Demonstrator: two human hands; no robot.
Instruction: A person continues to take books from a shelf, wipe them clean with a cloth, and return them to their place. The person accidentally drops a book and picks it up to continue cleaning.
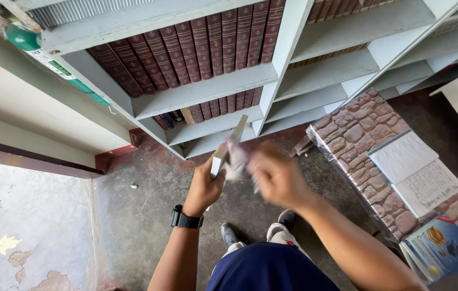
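My left hand (203, 187), with a black watch on its wrist, grips a thin grey book (229, 142) by its lower edge and holds it upright and edge-on in front of the shelves. My right hand (276, 175) is blurred and presses a pale crumpled cloth (236, 161) against the book's side. Both hands meet over the dark floor, above my feet.
A pale grey bookshelf (207, 91) stands ahead, with rows of maroon volumes (196, 46) at the left and bare compartments at the right. A stone-patterned table (361, 132) at the right carries an open notebook (415, 172) and a blue book stack (438, 249). A wall rises at the left.
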